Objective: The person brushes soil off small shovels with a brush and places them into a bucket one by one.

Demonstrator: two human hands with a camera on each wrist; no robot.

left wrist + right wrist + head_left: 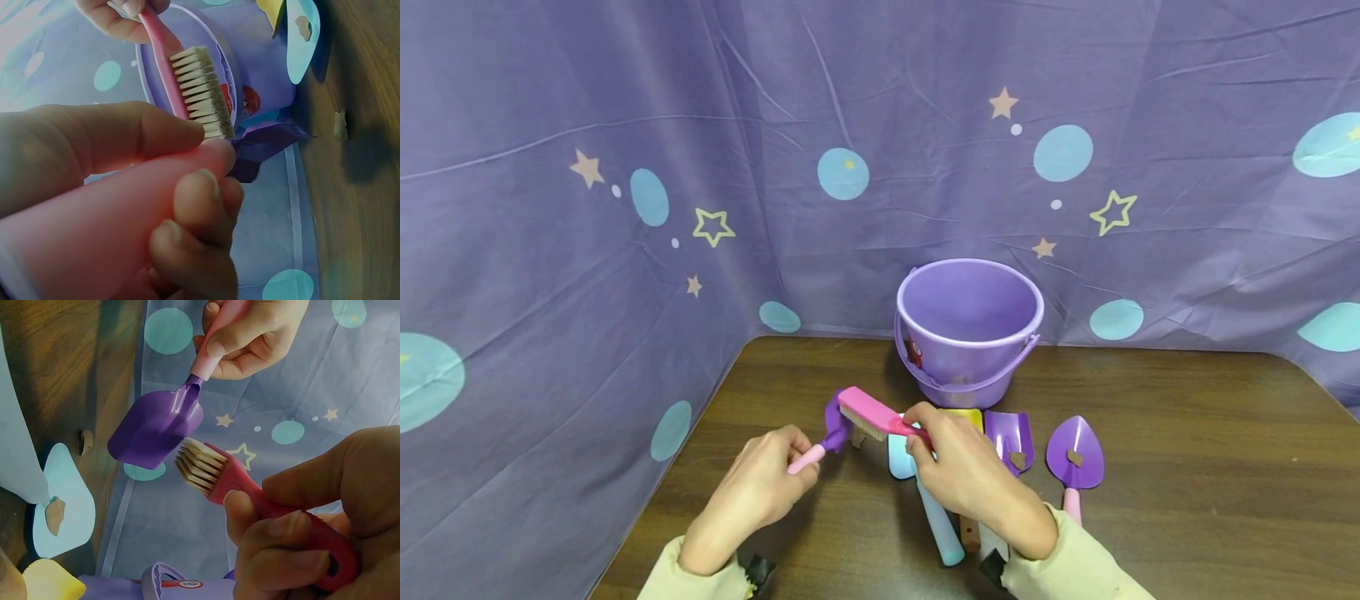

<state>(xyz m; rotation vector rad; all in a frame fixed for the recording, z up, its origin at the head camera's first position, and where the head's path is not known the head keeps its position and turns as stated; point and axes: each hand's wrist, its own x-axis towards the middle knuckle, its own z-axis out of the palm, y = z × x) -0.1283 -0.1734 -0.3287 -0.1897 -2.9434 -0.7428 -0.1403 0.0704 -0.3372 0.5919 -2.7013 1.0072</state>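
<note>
My left hand (752,479) grips the pink handle of a toy shovel (153,428) with a purple blade, raised above the table at left. A pink brush (871,408) with pale bristles is in my right hand (966,467), its red-pink handle held between thumb and fingers. In the right wrist view the bristles (199,464) are right at the edge of the purple blade; whether they touch cannot be told. The left wrist view shows the bristles partly darkened. On the wooden table below lies a small brown lump (340,125).
A purple bucket (966,371) stands at the back, handle hanging down in front. Before it lie a light blue shovel (938,521), a yellow tool (967,417), a purple shovel (1003,429) and a pointed purple spade (1067,446); some bear brown lumps. Patterned cloth hangs behind and left.
</note>
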